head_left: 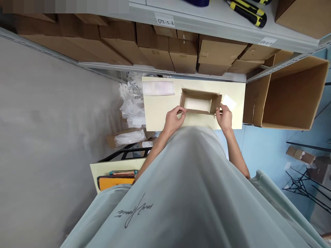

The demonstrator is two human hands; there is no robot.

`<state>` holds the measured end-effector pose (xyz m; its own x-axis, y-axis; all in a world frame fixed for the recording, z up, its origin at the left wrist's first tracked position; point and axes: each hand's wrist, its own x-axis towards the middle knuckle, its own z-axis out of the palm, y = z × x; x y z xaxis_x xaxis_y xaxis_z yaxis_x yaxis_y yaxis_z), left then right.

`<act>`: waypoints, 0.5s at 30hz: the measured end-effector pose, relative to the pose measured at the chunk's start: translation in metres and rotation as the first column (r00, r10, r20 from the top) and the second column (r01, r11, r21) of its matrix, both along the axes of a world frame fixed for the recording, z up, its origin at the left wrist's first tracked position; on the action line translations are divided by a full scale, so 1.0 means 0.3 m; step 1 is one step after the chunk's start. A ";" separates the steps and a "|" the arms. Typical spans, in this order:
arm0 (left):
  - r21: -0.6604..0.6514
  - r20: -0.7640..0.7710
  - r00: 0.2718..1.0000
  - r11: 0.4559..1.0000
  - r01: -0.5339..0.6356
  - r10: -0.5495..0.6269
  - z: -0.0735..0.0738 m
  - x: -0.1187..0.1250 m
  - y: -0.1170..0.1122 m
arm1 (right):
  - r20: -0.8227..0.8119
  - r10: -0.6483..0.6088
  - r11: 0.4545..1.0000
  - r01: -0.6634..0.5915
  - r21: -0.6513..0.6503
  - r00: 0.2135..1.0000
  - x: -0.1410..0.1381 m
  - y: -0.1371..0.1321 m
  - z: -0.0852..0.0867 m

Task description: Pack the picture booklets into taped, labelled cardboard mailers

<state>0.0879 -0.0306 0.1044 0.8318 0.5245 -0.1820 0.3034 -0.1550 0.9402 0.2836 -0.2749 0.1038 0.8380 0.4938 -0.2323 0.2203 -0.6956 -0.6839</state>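
A small open cardboard box with a white inside sits on a pale yellow table top. My left hand pinches the box's near left flap with curled fingers. At the near right corner, my right hand grips the box's edge, fingers closed on it. A white slip lies just right of the box, behind my right hand.
Shelving above holds several brown cartons, with yellow-black tools on top. A large open carton stands to the right. White plastic bags pile up left of the table. A lower yellow surface carries an orange item.
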 end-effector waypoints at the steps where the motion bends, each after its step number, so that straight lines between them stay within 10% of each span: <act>1: 0.000 -0.016 1.000 1.000 -0.012 0.012 0.005 -0.002 -0.024 | 0.034 0.034 0.999 -0.034 -0.006 0.999 0.016 0.001 -0.001; 7: 0.159 -0.187 0.981 0.987 -0.015 0.045 -0.006 0.035 -0.104 | 0.092 0.161 0.985 -0.154 -0.082 0.983 0.044 0.024 -0.025; 15: 0.320 -0.225 0.974 0.946 0.047 0.028 -0.068 0.137 -0.030 | 0.089 0.092 0.996 -0.091 -0.021 0.992 0.035 0.022 -0.055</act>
